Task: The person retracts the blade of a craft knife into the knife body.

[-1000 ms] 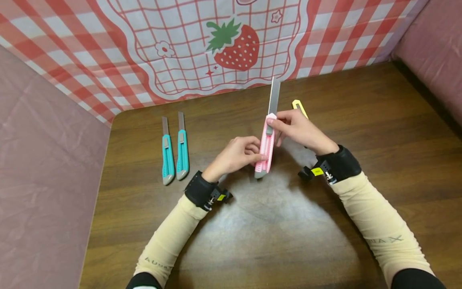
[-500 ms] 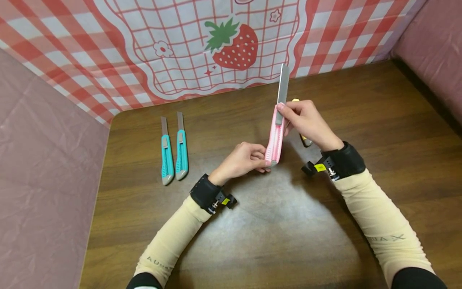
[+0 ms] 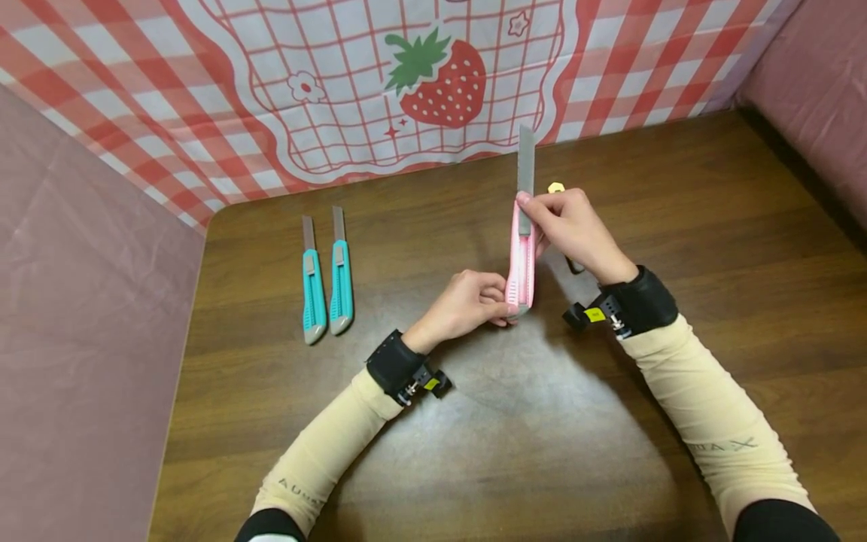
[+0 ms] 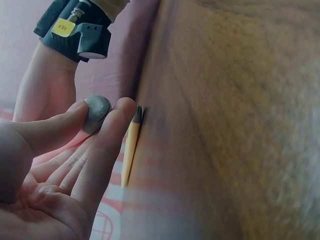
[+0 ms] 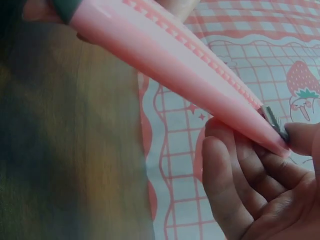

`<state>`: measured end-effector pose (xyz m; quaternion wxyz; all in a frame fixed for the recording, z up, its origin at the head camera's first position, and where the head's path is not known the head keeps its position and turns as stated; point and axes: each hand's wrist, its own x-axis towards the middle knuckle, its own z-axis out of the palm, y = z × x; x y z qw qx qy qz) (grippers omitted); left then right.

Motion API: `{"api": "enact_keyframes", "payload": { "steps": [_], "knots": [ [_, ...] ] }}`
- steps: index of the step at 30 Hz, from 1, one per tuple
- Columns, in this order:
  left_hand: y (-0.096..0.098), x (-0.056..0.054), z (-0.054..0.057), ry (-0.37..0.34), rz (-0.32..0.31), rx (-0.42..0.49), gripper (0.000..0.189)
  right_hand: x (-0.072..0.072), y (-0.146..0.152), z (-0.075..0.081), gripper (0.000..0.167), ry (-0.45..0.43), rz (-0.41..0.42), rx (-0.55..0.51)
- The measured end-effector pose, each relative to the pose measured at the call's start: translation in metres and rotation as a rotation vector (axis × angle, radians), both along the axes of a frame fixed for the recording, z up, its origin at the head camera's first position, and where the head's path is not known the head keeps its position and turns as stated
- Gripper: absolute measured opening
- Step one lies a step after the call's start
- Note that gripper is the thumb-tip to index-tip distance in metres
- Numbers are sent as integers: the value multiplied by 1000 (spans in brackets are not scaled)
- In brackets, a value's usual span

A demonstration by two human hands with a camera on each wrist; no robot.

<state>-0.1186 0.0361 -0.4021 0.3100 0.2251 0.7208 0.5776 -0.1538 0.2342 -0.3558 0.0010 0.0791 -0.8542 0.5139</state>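
A pink box cutter (image 3: 522, 263) is held up between both hands, its long grey blade (image 3: 526, 159) out and pointing toward the back cloth. My left hand (image 3: 469, 303) pinches the grey end cap (image 4: 97, 115) between thumb and fingers. At the blade end, my right hand (image 3: 574, 224) grips the handle, with fingers beneath and the thumb at the metal slider (image 5: 272, 122). Behind the right hand a yellow cutter (image 3: 556, 187) lies on the table, mostly hidden in the head view. It shows lengthwise in the left wrist view.
Two teal box cutters (image 3: 314, 297) lie side by side at the left of the wooden table (image 3: 257, 421), blades out and pointing away. A red-checked cloth with a strawberry print (image 3: 443, 84) hangs along the back edge. Pink fabric (image 3: 813, 98) borders the right side.
The pink cutter has shifted right and slightly away from me. My left hand has slid from the lower handle to the end cap. My right thumb and the slider now sit nearer the handle's mouth.
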Motion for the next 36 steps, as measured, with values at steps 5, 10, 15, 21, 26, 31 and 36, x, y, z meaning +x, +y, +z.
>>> {"api": "enact_keyframes", "payload": {
  "steps": [5,10,15,21,26,31,36],
  "knots": [
    [1,1,-1,-17,-2,-9,11,1,-1,0,43,-32,28,25],
    [2,2,1,-17,6,-44,11,1,-1,2,43,-7,50,83],
    [2,2,-1,34,20,-85,11,0,0,2,43,-18,61,120],
    [2,3,-2,56,30,-104,11,0,0,2,40,-17,61,150],
    [2,3,-2,55,36,-101,11,0,1,1,41,-15,44,160],
    [1,3,-2,58,41,-97,12,0,1,2,39,-8,41,171],
    [1,2,-1,50,52,-94,11,1,0,1,31,31,56,197]
  ]
}}
